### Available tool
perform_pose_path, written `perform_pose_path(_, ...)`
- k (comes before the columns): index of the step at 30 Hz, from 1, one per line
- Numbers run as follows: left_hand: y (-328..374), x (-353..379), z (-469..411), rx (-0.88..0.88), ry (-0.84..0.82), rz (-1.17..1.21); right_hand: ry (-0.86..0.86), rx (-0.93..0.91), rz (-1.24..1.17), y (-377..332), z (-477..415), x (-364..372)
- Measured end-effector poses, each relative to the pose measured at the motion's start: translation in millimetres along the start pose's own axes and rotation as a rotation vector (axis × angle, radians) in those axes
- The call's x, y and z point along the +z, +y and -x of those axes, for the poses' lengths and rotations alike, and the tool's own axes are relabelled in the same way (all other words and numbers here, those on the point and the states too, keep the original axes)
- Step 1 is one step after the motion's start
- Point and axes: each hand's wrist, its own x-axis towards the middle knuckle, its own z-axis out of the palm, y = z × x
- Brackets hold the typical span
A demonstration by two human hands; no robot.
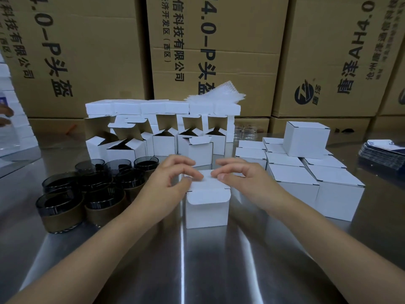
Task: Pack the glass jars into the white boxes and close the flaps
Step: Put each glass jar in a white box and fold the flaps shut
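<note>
Two hands (173, 174), about eight jars (59, 207), over fifteen boxes (207, 212)

Centre stage, one white box (207, 207) stands upright, lid folded down, its tuck flap hanging loose over the front face, not yet in. Left of it, smoky dark glass jars (61, 207) in brown sleeves huddle upright. Behind, open boxes (164, 143) wait, flaps up; to the right, closed boxes (293, 178) sit packed together, a single box (306, 137) stacked on top
</note>
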Motion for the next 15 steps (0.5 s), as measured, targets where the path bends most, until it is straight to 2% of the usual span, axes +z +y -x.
perform_pose_path(2, 2, 0, 3, 0.103, -0.047, -0.121, -0.046, -0.033, 0.061, 0, 1, -1)
perform_pose_path(6, 6, -3, 6, 0.161, -0.08, -0.146, -0.083, -0.013, 0.122, -2, 4, -6)
perform_pose_path(15, 6, -14, 6, 0.309, -0.183, -0.344, -0.187, -0.137, 0.563, -8, 11, -13)
